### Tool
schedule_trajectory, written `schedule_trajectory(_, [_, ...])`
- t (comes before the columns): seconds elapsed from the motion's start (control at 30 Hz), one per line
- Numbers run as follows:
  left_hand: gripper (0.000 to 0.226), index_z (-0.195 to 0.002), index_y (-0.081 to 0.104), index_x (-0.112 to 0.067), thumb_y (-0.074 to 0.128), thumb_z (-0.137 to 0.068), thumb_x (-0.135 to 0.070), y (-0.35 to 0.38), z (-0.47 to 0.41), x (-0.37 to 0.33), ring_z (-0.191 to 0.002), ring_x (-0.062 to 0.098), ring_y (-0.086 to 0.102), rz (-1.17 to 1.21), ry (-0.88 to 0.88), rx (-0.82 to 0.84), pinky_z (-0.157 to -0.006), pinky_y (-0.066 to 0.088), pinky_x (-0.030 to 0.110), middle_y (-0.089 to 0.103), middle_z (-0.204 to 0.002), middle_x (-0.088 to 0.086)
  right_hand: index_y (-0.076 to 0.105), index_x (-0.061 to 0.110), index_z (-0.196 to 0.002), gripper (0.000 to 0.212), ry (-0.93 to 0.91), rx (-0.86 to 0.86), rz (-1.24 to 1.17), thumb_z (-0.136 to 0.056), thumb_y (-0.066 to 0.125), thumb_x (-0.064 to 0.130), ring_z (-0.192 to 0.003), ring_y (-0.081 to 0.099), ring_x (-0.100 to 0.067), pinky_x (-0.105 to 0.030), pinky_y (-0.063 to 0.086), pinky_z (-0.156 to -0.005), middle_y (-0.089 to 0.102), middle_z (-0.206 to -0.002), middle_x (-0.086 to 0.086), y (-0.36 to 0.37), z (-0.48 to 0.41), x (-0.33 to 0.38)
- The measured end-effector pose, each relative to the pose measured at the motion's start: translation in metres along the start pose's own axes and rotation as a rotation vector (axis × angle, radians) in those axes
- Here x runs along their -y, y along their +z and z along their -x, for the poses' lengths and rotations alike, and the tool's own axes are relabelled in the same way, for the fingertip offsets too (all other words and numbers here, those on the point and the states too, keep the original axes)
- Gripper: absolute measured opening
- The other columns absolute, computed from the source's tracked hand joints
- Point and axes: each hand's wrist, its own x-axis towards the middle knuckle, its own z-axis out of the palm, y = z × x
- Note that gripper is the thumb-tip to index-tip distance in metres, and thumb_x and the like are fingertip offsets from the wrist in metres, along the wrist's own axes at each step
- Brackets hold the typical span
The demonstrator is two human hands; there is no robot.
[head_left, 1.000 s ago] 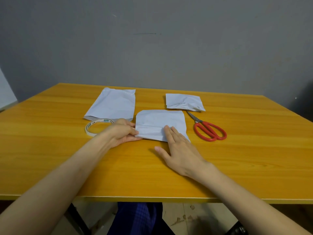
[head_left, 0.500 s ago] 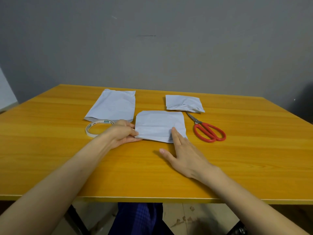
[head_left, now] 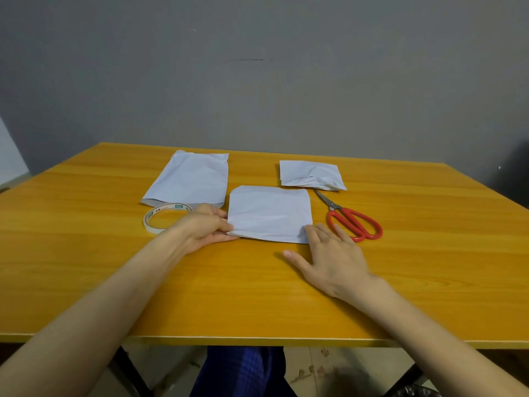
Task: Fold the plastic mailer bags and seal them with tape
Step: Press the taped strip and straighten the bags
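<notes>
On the yellow surface (head_left: 257,296), my left grip (head_left: 206,227) pinches the near left corner of the folded mailer (head_left: 269,213) at centre; my right grip (head_left: 329,253), released and flat, touches its near right corner with its fingertips; the tape roll (head_left: 160,219) lies just beside my left wrist; if I let go to reach it, the springy plastic may unfold.
</notes>
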Motion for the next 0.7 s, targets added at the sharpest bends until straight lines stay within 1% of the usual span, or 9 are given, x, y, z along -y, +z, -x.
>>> schedule_trajectory(0.13, [0.033,-0.12,0.049,0.011,0.046,-0.087,0.017,0.001,0.0,0.0,-0.088,0.024,0.062,0.012,-0.003,0.004,-0.06,0.057,0.026,0.057,-0.122,0.021,0.03,0.014,-0.146,0.098,0.025,-0.015,0.067,-0.076,-0.001,0.075,-0.144,0.021,-0.016,-0.035,0.003,-0.118,0.037,-0.15,-0.003,-0.003,0.0,0.0])
schedule_trajectory(0.23, [0.033,-0.119,0.049,0.011,0.046,-0.087,0.017,-0.001,-0.002,0.0,-0.089,0.024,0.062,0.018,-0.006,0.011,-0.06,0.057,0.026,0.057,-0.121,0.021,0.03,0.012,-0.145,0.109,0.047,-0.029,0.111,-0.069,-0.016,0.075,-0.143,0.023,-0.018,-0.035,0.005,-0.118,0.039,-0.149,-0.005,0.0,-0.001,0.002])
schedule_trajectory(0.3, [0.033,-0.119,0.05,0.011,0.046,-0.088,0.017,-0.002,-0.002,0.0,-0.092,0.025,0.062,0.028,-0.009,0.025,-0.062,0.057,0.026,0.057,-0.12,0.02,0.025,0.01,-0.147,0.114,0.065,-0.041,0.099,-0.066,-0.021,0.075,-0.145,0.018,-0.02,-0.035,0.005,-0.118,0.033,-0.152,-0.007,0.002,-0.002,0.003])
schedule_trajectory(0.37, [0.032,-0.119,0.05,0.011,0.046,-0.088,0.017,-0.003,-0.001,0.0,-0.094,0.026,0.062,0.037,-0.012,0.041,-0.064,0.057,0.027,0.058,-0.117,0.019,0.01,0.011,-0.151,0.104,0.027,-0.089,0.052,-0.071,-0.015,0.074,-0.147,0.006,-0.02,-0.033,0.0,-0.117,0.014,-0.158,-0.007,-0.002,-0.003,0.006])
schedule_trajectory(0.43, [0.034,-0.12,0.05,0.011,0.046,-0.087,0.017,-0.003,0.0,0.0,-0.093,0.026,0.062,0.048,-0.007,0.045,-0.063,0.058,0.027,0.06,-0.111,0.018,-0.001,0.016,-0.151,0.084,-0.124,-0.081,-0.058,-0.085,0.002,0.067,-0.147,-0.004,-0.016,-0.029,-0.007,-0.115,0.0,-0.16,-0.003,-0.009,-0.006,0.018])
schedule_trajectory(0.5, [0.036,-0.122,0.049,0.01,0.046,-0.087,0.018,-0.004,0.0,0.001,-0.094,0.027,0.063,0.059,0.013,0.041,-0.065,0.058,0.027,0.061,-0.11,0.02,0.001,0.02,-0.152,0.07,-0.311,-0.015,-0.154,-0.095,0.019,0.057,-0.146,-0.004,-0.012,-0.026,-0.008,-0.114,0.004,-0.16,0.0,-0.012,-0.011,0.04])
schedule_trajectory(0.57, [0.038,-0.124,0.047,0.01,0.045,-0.087,0.019,-0.005,-0.001,0.002,-0.095,0.027,0.063,0.069,0.032,0.041,-0.068,0.058,0.028,0.062,-0.111,0.023,0.007,0.018,-0.152,0.066,-0.397,0.022,-0.179,-0.098,0.023,0.053,-0.146,0.0,-0.011,-0.027,-0.005,-0.116,0.012,-0.159,0.0,-0.007,-0.017,0.06])
schedule_trajectory(0.63, [0.041,-0.127,0.046,0.009,0.045,-0.087,0.018,-0.005,-0.002,0.002,-0.097,0.028,0.063,0.051,0.036,0.024,-0.071,0.058,0.031,0.061,-0.114,0.023,0.011,0.015,-0.151,0.068,-0.35,0.015,-0.18,-0.098,0.022,0.055,-0.146,0.006,-0.013,-0.029,-0.001,-0.117,0.017,-0.158,-0.003,-0.001,-0.021,0.066])
schedule_trajectory(0.7, [0.043,-0.129,0.045,0.007,0.047,-0.087,0.017,-0.004,-0.003,0.002,-0.102,0.029,0.061,0.019,0.025,0.001,-0.078,0.057,0.035,0.059,-0.119,0.023,0.012,0.011,-0.151,0.071,-0.247,0.003,-0.18,-0.097,0.022,0.056,-0.146,0.009,-0.015,-0.029,0.001,-0.117,0.018,-0.158,-0.006,0.0,-0.02,0.058])
